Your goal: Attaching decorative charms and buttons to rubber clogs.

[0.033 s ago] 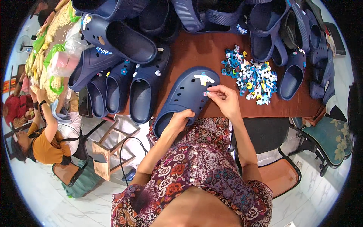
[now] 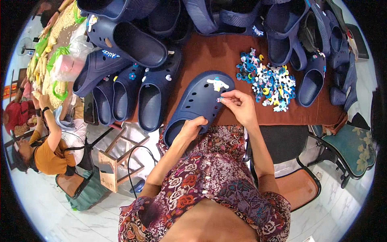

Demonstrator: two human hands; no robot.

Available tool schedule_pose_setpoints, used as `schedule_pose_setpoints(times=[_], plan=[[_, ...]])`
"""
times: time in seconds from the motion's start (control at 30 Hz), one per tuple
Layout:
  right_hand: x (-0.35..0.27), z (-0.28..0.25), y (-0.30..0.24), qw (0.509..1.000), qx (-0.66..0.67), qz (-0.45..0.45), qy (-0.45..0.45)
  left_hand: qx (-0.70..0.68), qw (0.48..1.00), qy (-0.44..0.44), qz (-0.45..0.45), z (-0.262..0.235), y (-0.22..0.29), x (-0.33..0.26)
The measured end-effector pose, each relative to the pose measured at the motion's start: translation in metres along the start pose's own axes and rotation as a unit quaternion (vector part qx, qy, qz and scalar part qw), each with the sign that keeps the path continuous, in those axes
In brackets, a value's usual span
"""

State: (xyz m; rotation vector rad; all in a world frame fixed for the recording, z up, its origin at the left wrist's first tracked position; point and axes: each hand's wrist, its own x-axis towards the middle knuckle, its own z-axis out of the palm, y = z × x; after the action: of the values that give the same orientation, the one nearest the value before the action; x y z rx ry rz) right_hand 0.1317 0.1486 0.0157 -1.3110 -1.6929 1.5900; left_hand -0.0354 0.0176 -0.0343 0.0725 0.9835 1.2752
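A navy clog (image 2: 198, 95) lies tilted across the near part of the brown-covered table, toe pointing away. My left hand (image 2: 195, 126) is closed around the side of its opening, thumb on top. Near the toe sits a white character charm (image 2: 217, 83) with blue and yellow parts. Just below that, my right hand (image 2: 239, 105) pinches a small pink-and-white shoe charm (image 2: 220, 99) at the clog's upper surface. Whether the charm is seated in a hole cannot be seen. To the right of my right hand lies a loose pile of blue, white and yellow charms (image 2: 269, 82).
More navy clogs, some with charms, stand at the left (image 2: 155, 97), along the back and at the right (image 2: 311, 82). A wooden stool (image 2: 109, 171) and chairs (image 2: 346, 149) are by the table. On the far left, a person in a mustard top (image 2: 52, 155) sits beside a heap of pale pieces.
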Motion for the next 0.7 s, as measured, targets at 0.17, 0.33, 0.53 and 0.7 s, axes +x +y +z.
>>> schedule_pose_setpoints(times=[0.17,0.33,0.53,0.7], plan=[[0.001,0.002,-0.005,1.0,-0.005,-0.007,0.002,0.0,1.0,-0.004,0.003,-0.004,-0.004,0.001],[0.002,0.001,-0.004,1.0,0.002,0.012,-0.01,0.01,1.0,-0.023,0.002,-0.01,-0.009,0.0],[0.005,-0.002,0.013,0.999,-0.001,0.006,0.048,0.03,0.999,0.004,0.026,0.021,0.003,-0.012],[0.008,0.002,0.019,0.998,-0.01,0.005,0.07,0.052,0.998,0.007,0.018,0.02,0.004,-0.014]])
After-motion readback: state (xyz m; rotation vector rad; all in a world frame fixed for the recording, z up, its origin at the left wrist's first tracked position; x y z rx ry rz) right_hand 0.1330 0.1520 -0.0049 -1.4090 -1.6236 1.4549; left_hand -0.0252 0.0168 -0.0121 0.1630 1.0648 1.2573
